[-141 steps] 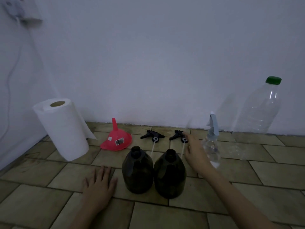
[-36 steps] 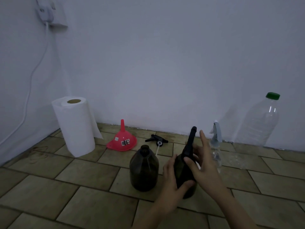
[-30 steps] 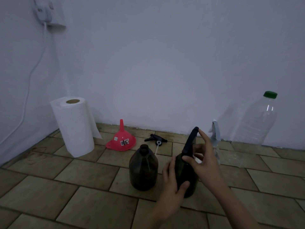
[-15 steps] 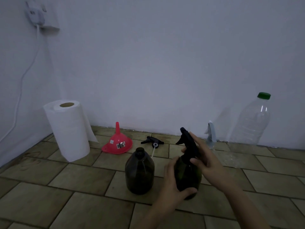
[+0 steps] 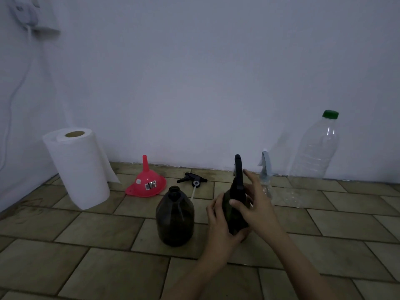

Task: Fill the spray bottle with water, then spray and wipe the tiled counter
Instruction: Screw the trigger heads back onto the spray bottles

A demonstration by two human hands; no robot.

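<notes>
A dark spray bottle (image 5: pixel 232 210) stands on the tiled counter (image 5: pixel 108 232). My left hand (image 5: pixel 220 230) is wrapped around its body. My right hand (image 5: pixel 254 204) grips the collar of the black spray head (image 5: pixel 238 172) that sits on the bottle's neck, forefinger stretched out. To its left, a second dark bottle (image 5: pixel 175 217) stands uncapped. Behind that one, a loose black spray head (image 5: pixel 192 180) lies on the tiles. A large clear water bottle (image 5: pixel 313 152) with a green cap stands at the back right. A paper towel roll (image 5: pixel 79 167) is at the back left.
A red funnel (image 5: pixel 147 182) rests mouth-down near the wall. A small clear spray bottle (image 5: pixel 265 176) with a pale head stands behind my right hand. The white wall runs close behind everything, and a socket with a cable (image 5: pixel 26 16) hangs at the upper left.
My right hand lifted a spray head from the tiles and set it on the right-hand dark bottle. My left hand came off the counter onto that bottle. The head has turned since half a second ago.
</notes>
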